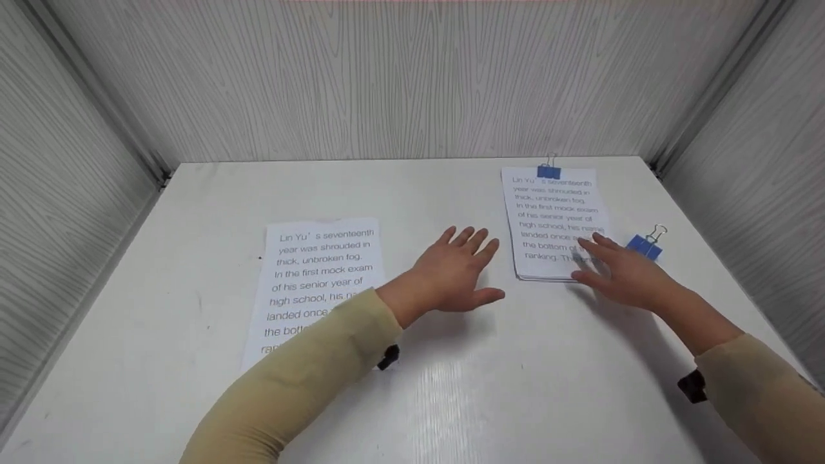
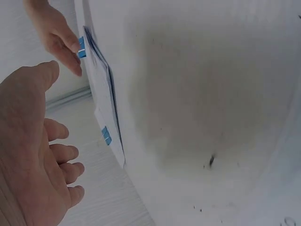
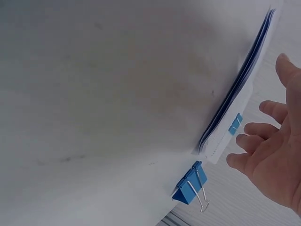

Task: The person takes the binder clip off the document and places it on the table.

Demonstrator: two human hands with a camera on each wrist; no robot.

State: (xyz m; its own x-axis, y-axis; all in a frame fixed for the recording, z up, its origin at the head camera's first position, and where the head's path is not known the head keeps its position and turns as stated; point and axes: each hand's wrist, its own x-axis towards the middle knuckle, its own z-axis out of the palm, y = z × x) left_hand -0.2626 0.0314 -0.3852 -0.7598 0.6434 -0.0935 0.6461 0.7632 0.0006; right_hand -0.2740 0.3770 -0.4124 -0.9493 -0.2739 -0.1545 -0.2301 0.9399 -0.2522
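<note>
Above the middle of the table, my left hand is spread and holds nothing. My right hand hovers by the lower right corner of a clipped stack of printed sheets, its fingers loosely extended. A blue binder clip grips that stack's top edge. To the right of the stack lies a loose blue binder clip, also seen in the right wrist view. A second printed paper lies to the left, partly covered by my left forearm. Whether the right fingertips touch the stack, I cannot tell.
The white table is enclosed by a wood-grain back wall and side panels. A dark wrist device shows below each sleeve. Small dark marks dot the tabletop.
</note>
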